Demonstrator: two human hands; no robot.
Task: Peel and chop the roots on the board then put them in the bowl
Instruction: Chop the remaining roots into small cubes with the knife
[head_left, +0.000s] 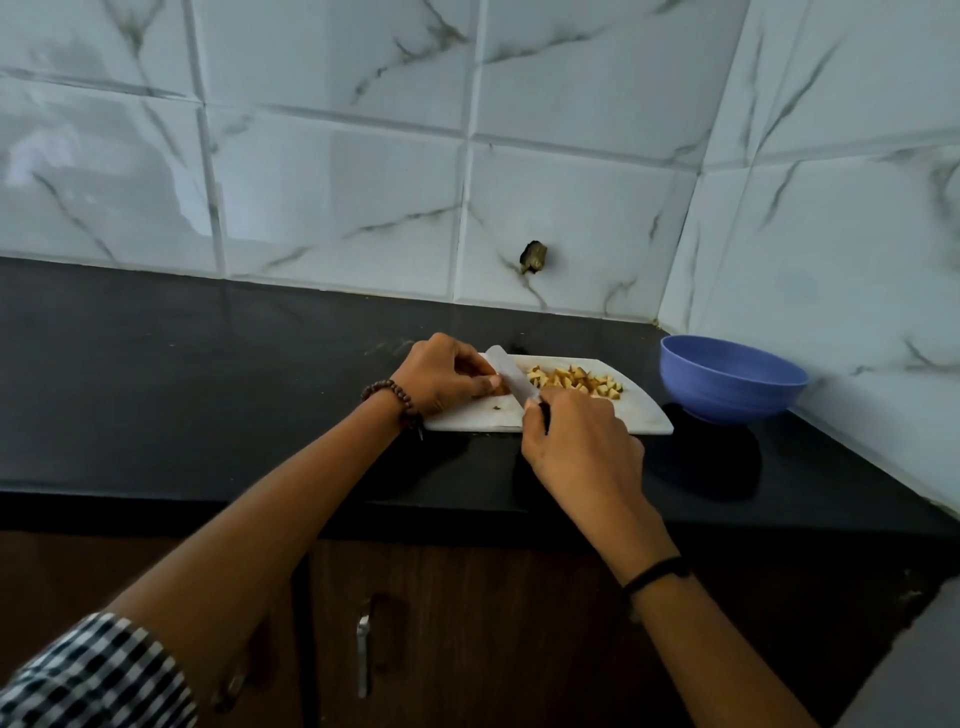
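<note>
a white cutting board (641, 418) lies on the black desk (208, 395), roughly midway between the desk's front and back edges and toward its right end. on the half of the board nearer the right end sits a loose heap of chopped root pieces (574, 383), pale yellow with brown skin on some sides.

the left hand (441, 376) rests on the board's left part. its grip is curled, fingertips and thumb pinching a small brownish root piece (500, 389) down against the board; most of that piece is hidden under the fingers. the right hand (576, 441) is over the board's front edge, its grip closed round the dark handle of a knife (511, 376). the white blade slants from the handle toward the desk's back edge, and lies just beside the left fingertips, between them and the heap.

a blue bowl (727, 389) stands on the desk near its back right corner, just beside the board's right edge and apart from it. its inside cannot be seen.

a beaded bracelet (390, 396) circles the left wrist, a black band (657, 571) the right, and a checked sleeve (93, 675) covers the left upper arm. behind the desk is a marbled tile wall (337, 156) with a dark hole (534, 257) low in one tile. below the front edge is a brown cabinet with a metal handle (363, 654).
</note>
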